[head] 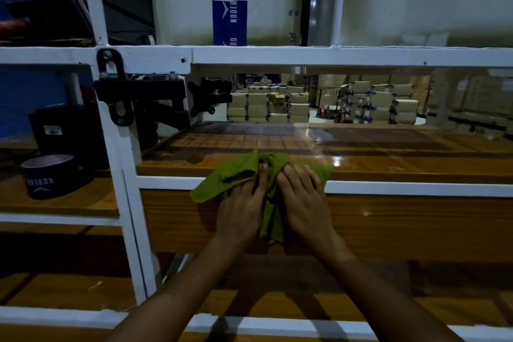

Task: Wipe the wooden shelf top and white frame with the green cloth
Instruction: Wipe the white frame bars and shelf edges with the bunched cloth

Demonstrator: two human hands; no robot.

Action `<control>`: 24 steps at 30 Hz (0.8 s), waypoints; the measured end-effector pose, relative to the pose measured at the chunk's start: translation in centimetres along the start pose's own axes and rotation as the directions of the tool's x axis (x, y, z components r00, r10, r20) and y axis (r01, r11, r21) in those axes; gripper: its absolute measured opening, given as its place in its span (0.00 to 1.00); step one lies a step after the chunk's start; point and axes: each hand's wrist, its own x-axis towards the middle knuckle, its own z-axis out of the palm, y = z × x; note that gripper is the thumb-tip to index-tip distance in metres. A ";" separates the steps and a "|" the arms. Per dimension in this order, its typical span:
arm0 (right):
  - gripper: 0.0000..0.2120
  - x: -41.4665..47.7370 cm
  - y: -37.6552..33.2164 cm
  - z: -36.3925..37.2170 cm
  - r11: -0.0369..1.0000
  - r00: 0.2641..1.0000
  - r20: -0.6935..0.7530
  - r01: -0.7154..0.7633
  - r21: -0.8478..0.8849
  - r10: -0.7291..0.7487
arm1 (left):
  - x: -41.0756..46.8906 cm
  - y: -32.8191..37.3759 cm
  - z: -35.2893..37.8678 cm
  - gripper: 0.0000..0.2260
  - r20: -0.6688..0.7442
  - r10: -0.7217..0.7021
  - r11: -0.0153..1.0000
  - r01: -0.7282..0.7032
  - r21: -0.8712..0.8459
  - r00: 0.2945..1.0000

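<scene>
The green cloth (236,172) lies bunched over the front edge of the wooden shelf top (388,164) and drapes across the white frame rail (416,188) below it. My left hand (242,209) presses on the cloth's left half, fingers closed over the fabric. My right hand (304,203) holds the right half, and a strip of cloth hangs down between both hands. A white upright post (130,203) of the frame stands to the left of my hands.
A black bracket (138,94) is bolted to the frame at upper left. A dark tape roll (54,176) and a black box (63,130) sit on the left shelf. Stacked cardboard boxes (277,105) show behind the shelf. Another wooden shelf (83,291) lies below.
</scene>
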 end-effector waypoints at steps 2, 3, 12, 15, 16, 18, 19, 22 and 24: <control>0.16 -0.7 1.5 -0.7 1.000 0.999 -0.029 -0.021 -0.017 0.021 | 0.4 1.5 0.4 0.29 0.014 0.037 0.998 -0.036 -0.050 0.999; 0.16 -1.1 2.2 -1.0 0.999 0.999 -0.039 -0.031 -0.027 0.030 | 0.6 2.3 0.6 0.29 0.021 0.047 0.996 -0.046 -0.073 0.999; 0.17 -3.4 7.5 -3.3 0.990 0.992 -0.032 -0.121 -0.066 0.120 | 2.6 8.6 1.6 0.27 0.058 0.060 0.988 -0.050 -0.148 0.997; 0.19 -3.5 5.9 -3.0 0.974 0.974 -0.047 -0.221 0.042 0.223 | 2.6 8.6 1.5 0.26 0.017 0.060 0.989 -0.058 -0.134 0.998; 0.20 -3.5 5.3 -2.8 0.966 0.966 -0.059 -0.249 0.063 0.253 | 2.5 8.3 1.5 0.26 -0.002 0.072 0.990 -0.071 -0.123 0.997; 0.22 -3.5 4.2 -2.3 0.957 0.956 -0.063 -0.284 0.065 0.287 | 2.2 7.7 1.7 0.27 -0.022 0.080 0.993 -0.081 -0.084 0.997; 0.23 -3.5 3.7 -2.0 0.957 0.956 -0.049 -0.286 0.054 0.289 | 2.0 7.3 1.8 0.27 -0.028 0.073 0.996 -0.074 -0.056 0.997; 0.25 -3.1 2.0 -1.2 0.969 0.969 0.015 -0.248 0.021 0.248 | 1.1 5.7 1.7 0.25 -0.062 0.031 0.999 -0.029 0.041 0.998; 0.24 -2.8 1.1 -0.7 0.977 0.977 0.040 -0.213 0.032 0.212 | 0.5 4.6 1.6 0.23 -0.074 0.012 0.998 -0.007 0.066 0.997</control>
